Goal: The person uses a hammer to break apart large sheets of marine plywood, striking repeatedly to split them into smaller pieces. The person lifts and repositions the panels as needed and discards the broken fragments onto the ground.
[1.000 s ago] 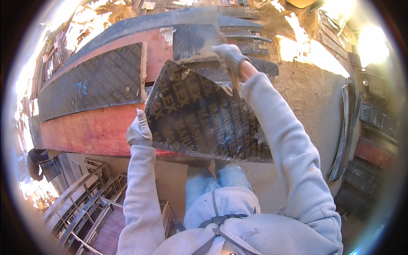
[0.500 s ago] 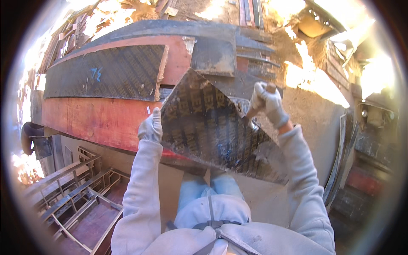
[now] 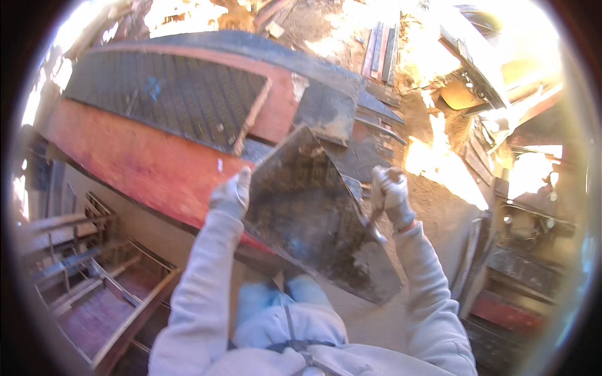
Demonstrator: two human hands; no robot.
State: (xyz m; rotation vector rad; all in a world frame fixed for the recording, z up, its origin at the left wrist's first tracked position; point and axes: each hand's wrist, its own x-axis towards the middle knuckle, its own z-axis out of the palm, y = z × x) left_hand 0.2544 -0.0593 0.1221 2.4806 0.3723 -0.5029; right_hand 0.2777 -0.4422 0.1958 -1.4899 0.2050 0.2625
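Observation:
My left hand, in a pale work glove, is closed on the left edge of a dark film-faced plywood panel. This panel is tilted, with one corner pointing away from me and its near end hanging in front of my legs. My gloved right hand is closed around the handle of a hand tool with a shiny metal end. That metal end meets the panel's right edge; blur hides its exact shape. Pale smears mark the panel's lower right part.
Beyond the panel lies a stack of boards: a red board, a dark panel with a blue mark and a smaller dark board. A frame of bars stands at lower left. Timber strips lie far off on sandy ground.
The view has swung, so the stack slants more. The panel's near end has shifted left in the picture, and my right hand with the tool sits lower in it. Both grips stay closed.

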